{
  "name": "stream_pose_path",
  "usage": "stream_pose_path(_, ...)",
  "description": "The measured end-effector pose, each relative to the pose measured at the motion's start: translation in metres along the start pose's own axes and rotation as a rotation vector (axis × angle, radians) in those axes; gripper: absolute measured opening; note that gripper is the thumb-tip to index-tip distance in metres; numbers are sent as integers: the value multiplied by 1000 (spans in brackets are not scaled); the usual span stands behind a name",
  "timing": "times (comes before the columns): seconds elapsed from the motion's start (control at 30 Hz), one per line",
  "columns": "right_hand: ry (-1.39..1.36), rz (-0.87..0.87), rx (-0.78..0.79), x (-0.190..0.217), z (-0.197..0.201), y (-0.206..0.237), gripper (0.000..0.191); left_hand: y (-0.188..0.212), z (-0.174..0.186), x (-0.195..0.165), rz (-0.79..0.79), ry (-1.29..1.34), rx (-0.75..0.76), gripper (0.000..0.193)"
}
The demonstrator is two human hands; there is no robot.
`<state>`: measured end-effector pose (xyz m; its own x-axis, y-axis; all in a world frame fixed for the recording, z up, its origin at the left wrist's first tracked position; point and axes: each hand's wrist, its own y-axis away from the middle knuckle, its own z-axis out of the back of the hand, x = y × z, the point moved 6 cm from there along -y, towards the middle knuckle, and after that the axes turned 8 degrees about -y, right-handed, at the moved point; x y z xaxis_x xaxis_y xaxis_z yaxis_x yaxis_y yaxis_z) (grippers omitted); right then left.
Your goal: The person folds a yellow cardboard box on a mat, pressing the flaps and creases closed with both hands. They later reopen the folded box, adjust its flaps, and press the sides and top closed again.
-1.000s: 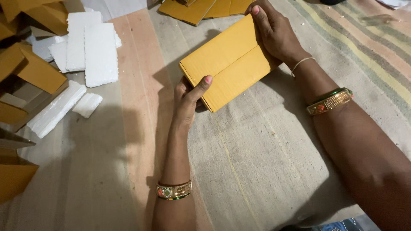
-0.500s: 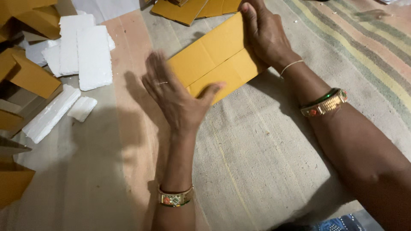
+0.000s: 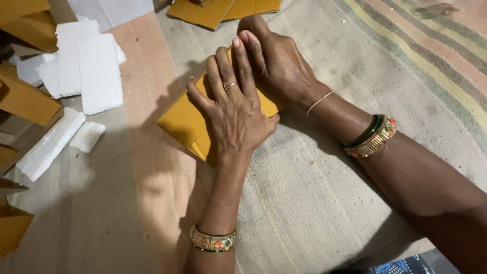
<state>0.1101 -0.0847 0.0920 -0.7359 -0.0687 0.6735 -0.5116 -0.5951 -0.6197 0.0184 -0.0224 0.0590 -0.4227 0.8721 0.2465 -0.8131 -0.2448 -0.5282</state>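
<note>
Folded yellow card (image 3: 185,122) lies under both hands: left hand (image 3: 236,114) pressed flat, fingers spread; right hand (image 3: 276,63) at 1 o'clock, palm down, gripping nothing.

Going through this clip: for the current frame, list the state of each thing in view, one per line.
yellow card piece: folded, lying flat on the mat, pressed under both hands.
left hand: palm down, fingers spread on the card.
right hand: pressing the card's far end.
woven mat: spread flat.
white foam pieces: loose, lying on the floor.
flat yellow cards: lying beyond the hands.
</note>
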Motion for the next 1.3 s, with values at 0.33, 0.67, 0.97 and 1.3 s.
stream_pose_path(0.33, -5, -90, -19, -21, 1, 0, 38, -2, -2, 9, -48, 62, -19, 144)
stream_pose_path(0.67, 11, -299, 89, -48, 2, -4, 43, 17, 1, 50, 48, 164, 24, 143)
stream_pose_path(0.97, -638, -505, 3, -83, 25, 4, 70, 29, -26, 76, 109, 368, -146, 163)
stream_pose_path(1.3, -360, 140, 66, 78, -116, -53, 71, 44, -123, 128, 785, 1043, 171, 125)
